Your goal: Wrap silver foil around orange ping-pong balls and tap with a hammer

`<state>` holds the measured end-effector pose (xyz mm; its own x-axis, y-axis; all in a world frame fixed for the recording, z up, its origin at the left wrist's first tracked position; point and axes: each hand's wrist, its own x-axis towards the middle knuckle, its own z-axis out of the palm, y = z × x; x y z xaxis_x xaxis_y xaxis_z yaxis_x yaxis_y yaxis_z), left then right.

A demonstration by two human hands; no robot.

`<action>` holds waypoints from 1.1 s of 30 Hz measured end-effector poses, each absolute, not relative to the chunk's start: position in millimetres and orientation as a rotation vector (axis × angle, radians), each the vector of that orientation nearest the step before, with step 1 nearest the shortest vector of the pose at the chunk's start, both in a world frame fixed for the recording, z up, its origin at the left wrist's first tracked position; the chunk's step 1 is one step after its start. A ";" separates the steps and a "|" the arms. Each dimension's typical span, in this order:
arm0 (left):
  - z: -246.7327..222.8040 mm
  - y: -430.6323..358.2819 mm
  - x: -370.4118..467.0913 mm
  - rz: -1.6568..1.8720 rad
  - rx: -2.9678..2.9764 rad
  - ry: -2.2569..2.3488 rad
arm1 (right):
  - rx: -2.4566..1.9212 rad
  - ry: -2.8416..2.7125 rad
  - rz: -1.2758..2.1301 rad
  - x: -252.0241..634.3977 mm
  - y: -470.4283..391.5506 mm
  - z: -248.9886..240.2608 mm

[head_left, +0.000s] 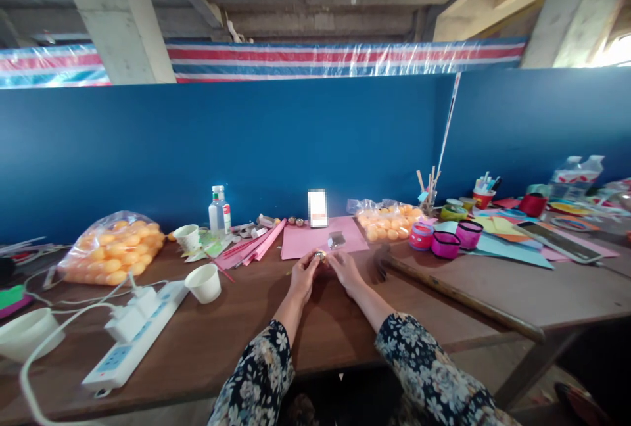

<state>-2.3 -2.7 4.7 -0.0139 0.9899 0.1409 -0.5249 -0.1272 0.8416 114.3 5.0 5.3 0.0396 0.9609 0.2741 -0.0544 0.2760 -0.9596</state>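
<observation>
My left hand (302,277) is closed in a pinch on a small shiny metallic ball (320,256), held just above the table's brown top. Close against its other side, my right hand (347,273) has its fingers bent together. What they pinch, if anything, is too small to make out. Just beyond both hands lies a pink sheet of paper (296,242) with a small see-through packet (337,240) on it. Two similar shiny balls (296,221) rest near the sheet's far edge, beside an upright, blurred-out white object (319,209).
A long wooden-handled hammer (458,291) lies to the right, near magenta fabric bands (445,244). Bags of orange balls (116,252) stand on both sides. Leftward are a paper cup (203,283) and a power strip (138,334) with cables. A blue partition (296,137) rises behind.
</observation>
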 end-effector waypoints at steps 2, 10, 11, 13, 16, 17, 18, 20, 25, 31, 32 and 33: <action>3.9 -1.9 -2.1 1.494 0.898 0.710 | -0.952 -1.199 1.095 113.7 2.9 7.7; 3.8 -2.5 -1.7 1.458 0.967 0.764 | -0.942 -1.177 1.257 113.9 -0.6 10.3; 4.2 -3.0 -1.8 1.455 0.977 0.771 | -0.940 -1.179 1.253 114.3 -0.5 10.3; 4.8 -3.7 -2.1 1.447 0.995 0.772 | -0.947 -1.174 1.249 115.0 -0.2 10.6; 5.1 -4.0 -2.6 1.424 0.999 0.743 | -0.944 -1.162 1.265 116.1 -0.1 11.7; 5.2 -4.0 -2.7 1.423 0.995 0.732 | -0.934 -1.161 1.274 116.4 -0.2 12.1; 5.3 -4.0 -2.7 1.424 0.989 0.726 | -0.923 -1.165 1.285 116.7 -0.3 12.4; 5.5 -4.2 -2.7 1.430 0.977 0.729 | -0.906 -1.178 1.306 117.2 -0.5 12.5; 5.7 -4.4 -2.1 1.449 0.975 0.743 | -0.871 -1.211 1.329 118.1 -1.2 11.5; 5.5 -4.5 -1.9 1.449 0.974 0.751 | -0.900 -1.191 1.340 118.1 -2.5 12.9; 5.6 -4.7 -1.9 1.443 0.978 0.744 | -0.898 -1.187 1.340 118.0 -2.5 12.9; 5.9 -5.0 -2.0 1.435 0.981 0.735 | -0.892 -1.185 1.340 118.0 -2.4 12.8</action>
<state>-2.0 -5.0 5.9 0.0431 0.9880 0.1486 -0.4572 -0.1128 0.8822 118.0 -2.4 12.8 -0.1330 0.9843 0.1163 -0.2359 0.0825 -0.9683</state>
